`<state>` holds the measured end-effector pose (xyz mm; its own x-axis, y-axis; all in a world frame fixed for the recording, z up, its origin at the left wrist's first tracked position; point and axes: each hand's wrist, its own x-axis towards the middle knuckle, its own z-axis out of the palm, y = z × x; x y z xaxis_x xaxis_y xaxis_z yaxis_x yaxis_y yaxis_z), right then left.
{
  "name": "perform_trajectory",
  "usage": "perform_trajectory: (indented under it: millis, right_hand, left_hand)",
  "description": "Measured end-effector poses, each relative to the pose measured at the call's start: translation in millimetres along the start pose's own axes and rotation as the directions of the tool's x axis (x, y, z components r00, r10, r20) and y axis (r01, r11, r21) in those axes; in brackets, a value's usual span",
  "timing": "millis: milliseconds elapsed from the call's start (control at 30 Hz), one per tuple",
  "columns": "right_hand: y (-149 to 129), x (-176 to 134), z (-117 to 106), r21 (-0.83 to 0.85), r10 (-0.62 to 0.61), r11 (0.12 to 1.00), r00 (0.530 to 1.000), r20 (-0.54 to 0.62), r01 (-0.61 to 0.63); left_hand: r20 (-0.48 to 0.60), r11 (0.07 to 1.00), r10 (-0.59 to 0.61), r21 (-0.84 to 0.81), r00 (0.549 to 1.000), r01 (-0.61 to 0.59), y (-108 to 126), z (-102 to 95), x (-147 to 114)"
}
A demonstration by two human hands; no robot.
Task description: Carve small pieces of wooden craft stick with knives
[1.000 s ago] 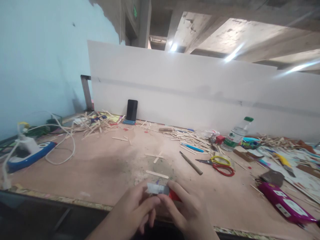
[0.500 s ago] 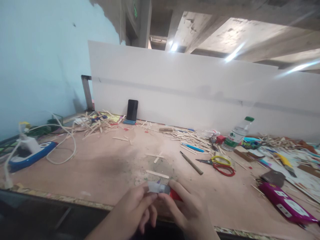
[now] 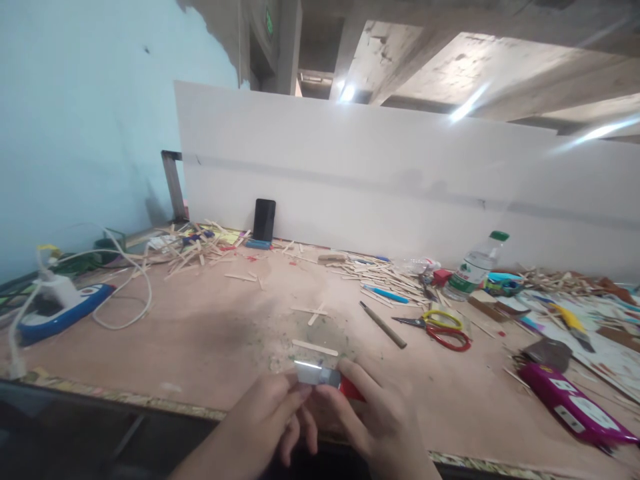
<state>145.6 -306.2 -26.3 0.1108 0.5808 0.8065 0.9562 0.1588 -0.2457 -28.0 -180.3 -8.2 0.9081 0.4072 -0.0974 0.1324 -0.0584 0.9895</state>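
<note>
Left hand (image 3: 273, 417) low centre at near edge of worktop (image 3: 200, 333), fingers curled, thumb and forefinger pinched on left end of small silver blade piece (image 3: 316, 375). Right hand (image 3: 380, 420) just beside it, fingertips touching same piece from the right, closed round red handle part (image 3: 350, 390) that shows betw. the fingers. Blade piece held just above worktop surface, roughly level, glint along top edge; exact type of tool hard to tell, partly blurred. Just beyond the hands: single flat wooden stick (image 3: 315, 348) on a dusty patch, two crossed sticks (image 3: 313, 312) further back. To the right: dark pencil-like rod (image 3: 383, 325), scissors w/ yellow and red handles (image 3: 440, 328), plastic bottle w/ green cap (image 3: 474, 267) lying tilted, magenta case (image 3: 570, 412) near right edge. Heap of sticks (image 3: 190, 247) back left, another heap (image 3: 380, 275) mid-back. Black phone (image 3: 264, 220) propped upright vs. white board (image 3: 400, 180). Far left: blue-white device (image 3: 60, 310) w/ white cable (image 3: 125, 287) looped beside it.
</note>
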Motion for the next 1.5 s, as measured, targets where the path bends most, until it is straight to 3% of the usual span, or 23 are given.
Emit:
perform_trajectory:
  millis: [733,933,1267,1500]
  right_hand:
    - [0,-3,-2,0.043,0.024,0.999,0.997,0.07,-0.027]
    - [0,-3,-2,0.039,0.033,0.999,0.995,0.089,-0.036]
    - [-2,0,-1,0.033,0.007,0.999,1.0,0.026,-0.008]
    - [1,-2,0,0.03,0.027,0.999,0.999,0.04,-0.028]
  left_hand:
    - [-0.041,0.987,0.027,-0.16,0.999,-0.033,14,4.5,3]
    - [-0.058,0.99,0.032,-0.134,0.998,-0.039,17,5.4,1]
    - [-0.046,0.996,0.05,-0.072,0.998,-0.053,30,5.3,-3]
    - [-0.03,0.996,0.039,-0.075,0.999,-0.042,19,2.7,-2]
